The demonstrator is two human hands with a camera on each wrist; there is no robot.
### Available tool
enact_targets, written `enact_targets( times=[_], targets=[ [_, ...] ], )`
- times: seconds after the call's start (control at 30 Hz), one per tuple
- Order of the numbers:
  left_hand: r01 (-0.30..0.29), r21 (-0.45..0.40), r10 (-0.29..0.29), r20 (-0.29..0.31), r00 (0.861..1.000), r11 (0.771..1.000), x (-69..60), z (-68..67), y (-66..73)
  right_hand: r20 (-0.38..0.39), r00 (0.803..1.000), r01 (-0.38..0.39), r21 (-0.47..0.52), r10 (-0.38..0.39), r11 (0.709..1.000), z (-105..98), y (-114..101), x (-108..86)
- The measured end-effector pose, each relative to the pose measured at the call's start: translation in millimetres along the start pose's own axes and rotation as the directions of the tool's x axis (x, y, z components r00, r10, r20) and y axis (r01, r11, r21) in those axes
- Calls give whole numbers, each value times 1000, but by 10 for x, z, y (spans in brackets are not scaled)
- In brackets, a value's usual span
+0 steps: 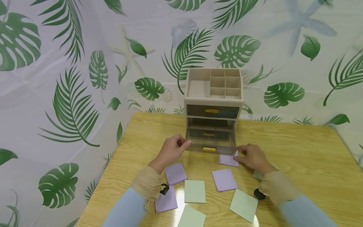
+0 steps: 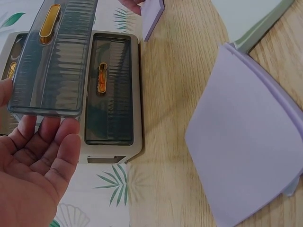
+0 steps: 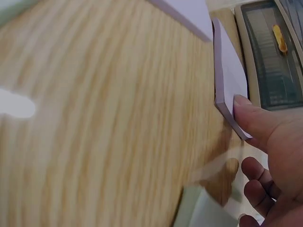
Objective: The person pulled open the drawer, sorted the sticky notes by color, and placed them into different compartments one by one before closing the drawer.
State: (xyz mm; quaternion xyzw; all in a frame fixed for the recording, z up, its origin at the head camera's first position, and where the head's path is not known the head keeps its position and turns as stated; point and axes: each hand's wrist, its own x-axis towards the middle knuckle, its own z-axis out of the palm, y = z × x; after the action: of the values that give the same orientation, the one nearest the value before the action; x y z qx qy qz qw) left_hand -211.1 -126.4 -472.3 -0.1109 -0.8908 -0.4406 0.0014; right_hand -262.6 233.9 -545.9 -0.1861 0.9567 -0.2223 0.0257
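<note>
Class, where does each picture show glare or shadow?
Head view: white glare on the table beside a pale green pad; left wrist view: dim, with faint shading beside the drawer unit; right wrist view: white glare at the left edge, a darker patch near the right hand.

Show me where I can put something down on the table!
Bare table lies right of the drawer box, past the right hand, and left of the box, beyond the left hand. It's crowded in front, with purple pads and green pads spread about.
</note>
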Motion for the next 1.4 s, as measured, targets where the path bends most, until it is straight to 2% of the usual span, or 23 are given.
enact_targets(
  times=[0.33, 0.63, 0.83, 1.07, 1.4],
  targets=[
    [-7, 0, 7, -3, 1000, 1000, 11, 1, -12, 20, 999, -40, -3, 40, 999, -118, 135, -69],
    [4, -5, -4, 6, 1000, 1000, -3, 0, -4, 10, 1000, -25, -8, 25, 1000, -199, 297, -153],
    [6, -3, -6, 7, 1000, 1000, -6, -6, 12, 48, 998, -34, 16, 33, 999, -248, 285, -171],
    [-5, 2, 5, 1, 1000, 1000, -3, -18, 26, 54, 999, 2, -8, -2, 1000, -247, 275, -154],
    [1, 10, -1, -4, 1000, 1000, -5, -15, 28, 71, 997, -29, -4, 29, 1000, -229, 262, -128]
  ],
)
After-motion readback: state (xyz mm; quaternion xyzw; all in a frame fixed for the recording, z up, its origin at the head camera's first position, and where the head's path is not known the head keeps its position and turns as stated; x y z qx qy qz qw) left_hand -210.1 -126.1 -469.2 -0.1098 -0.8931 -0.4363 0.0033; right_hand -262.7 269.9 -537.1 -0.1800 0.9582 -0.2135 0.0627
